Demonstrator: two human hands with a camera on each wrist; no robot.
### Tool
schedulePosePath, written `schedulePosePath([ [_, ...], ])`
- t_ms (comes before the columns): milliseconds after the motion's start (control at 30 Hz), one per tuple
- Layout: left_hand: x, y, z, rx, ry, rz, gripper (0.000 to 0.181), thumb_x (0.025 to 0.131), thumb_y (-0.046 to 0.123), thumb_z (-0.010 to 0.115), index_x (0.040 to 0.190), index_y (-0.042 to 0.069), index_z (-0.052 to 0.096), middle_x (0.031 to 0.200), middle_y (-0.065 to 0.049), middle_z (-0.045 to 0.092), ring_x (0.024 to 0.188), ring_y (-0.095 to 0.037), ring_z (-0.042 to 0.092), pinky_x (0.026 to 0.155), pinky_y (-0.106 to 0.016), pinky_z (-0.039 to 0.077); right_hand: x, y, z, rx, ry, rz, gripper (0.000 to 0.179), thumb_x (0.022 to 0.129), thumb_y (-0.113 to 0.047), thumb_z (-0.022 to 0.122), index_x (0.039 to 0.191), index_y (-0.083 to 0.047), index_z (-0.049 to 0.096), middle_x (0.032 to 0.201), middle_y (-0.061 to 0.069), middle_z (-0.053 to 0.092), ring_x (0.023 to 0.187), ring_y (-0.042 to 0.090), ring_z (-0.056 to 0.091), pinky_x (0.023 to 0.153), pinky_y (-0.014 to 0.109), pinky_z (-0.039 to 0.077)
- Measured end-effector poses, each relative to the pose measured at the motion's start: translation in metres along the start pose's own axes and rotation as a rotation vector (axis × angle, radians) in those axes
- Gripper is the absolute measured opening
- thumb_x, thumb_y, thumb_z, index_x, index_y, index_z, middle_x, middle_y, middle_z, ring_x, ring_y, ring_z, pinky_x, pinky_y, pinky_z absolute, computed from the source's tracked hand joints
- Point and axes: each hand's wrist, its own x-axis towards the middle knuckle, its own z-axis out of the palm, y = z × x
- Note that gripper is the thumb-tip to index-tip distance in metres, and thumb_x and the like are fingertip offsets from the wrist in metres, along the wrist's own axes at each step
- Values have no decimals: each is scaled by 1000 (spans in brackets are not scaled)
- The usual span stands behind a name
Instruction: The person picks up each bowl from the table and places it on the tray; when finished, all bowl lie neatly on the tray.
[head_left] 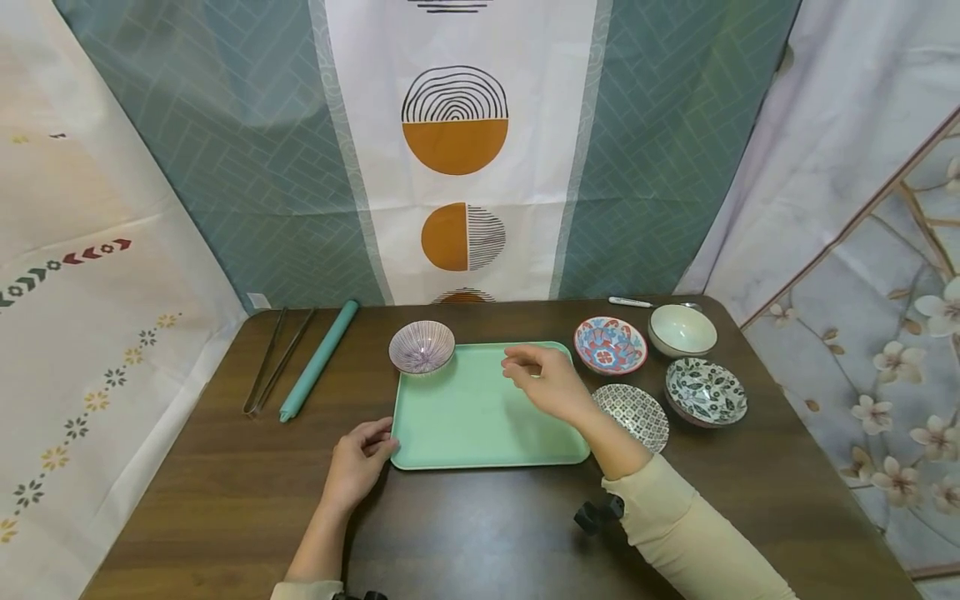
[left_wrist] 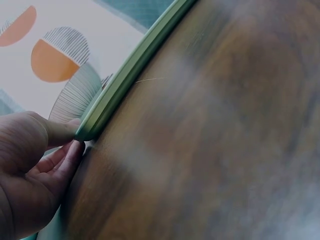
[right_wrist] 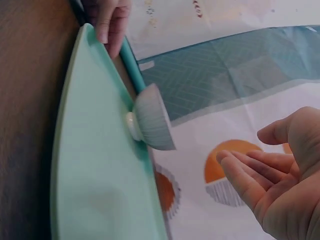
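Note:
A mint-green tray [head_left: 480, 408] lies on the dark wooden table. My left hand [head_left: 362, 458] pinches its near left corner; in the left wrist view the thumb [left_wrist: 62, 132] lies at the rim with the other fingers bent beside it. On the tray's far left corner stands a purple-striped bowl [head_left: 422, 346], its foot on the tray in the right wrist view. My right hand [head_left: 549, 379] hovers over the tray's right part with nothing in it. Seen from the right wrist, its fingers [right_wrist: 247, 185] are loosely bent and the thumb is apart from them.
Right of the tray are a red-and-blue patterned bowl [head_left: 611, 345], a pale bowl [head_left: 682, 331], a leaf-patterned bowl [head_left: 707, 392] and a small-patterned dish [head_left: 632, 414], partly behind my right forearm. A white-handled utensil [head_left: 632, 302] lies behind. Metal tongs [head_left: 277, 367] and a teal roll [head_left: 320, 361] lie left.

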Motion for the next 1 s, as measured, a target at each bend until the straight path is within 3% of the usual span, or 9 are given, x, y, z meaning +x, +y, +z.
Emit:
schedulePosePath([
  [367,0,-1,0,-18,-9,-17,37,90,-3,73,126,-8,67,114,-18,68,103,-28,66,83,-17,55,-22,3,-46,104,78,-86,30,104,-13,60,129,4,63,114,23,70,100,31,72,83,31,60],
  [500,-1,-2,0,-16,-6,0,36,90,-3,74,125,-9,67,113,-18,68,101,-28,66,82,-19,56,-29,5,-62,96,131,-96,32,104,-14,59,130,4,61,114,23,69,99,22,72,81,28,60],
  [700,-2,-2,-2,-32,-27,-33,36,91,-2,73,126,-7,67,114,-17,68,104,-28,65,84,-18,55,-40,15,-83,123,184,-118,35,104,-11,59,129,12,59,118,30,65,96,5,70,81,29,60],
  [1000,0,-3,-1,-34,-29,-52,36,91,-1,74,127,-5,67,113,-15,69,105,-27,65,85,-16,54,-60,28,-109,-39,269,-115,32,103,-12,61,130,5,63,115,24,69,91,-6,66,75,16,56],
])
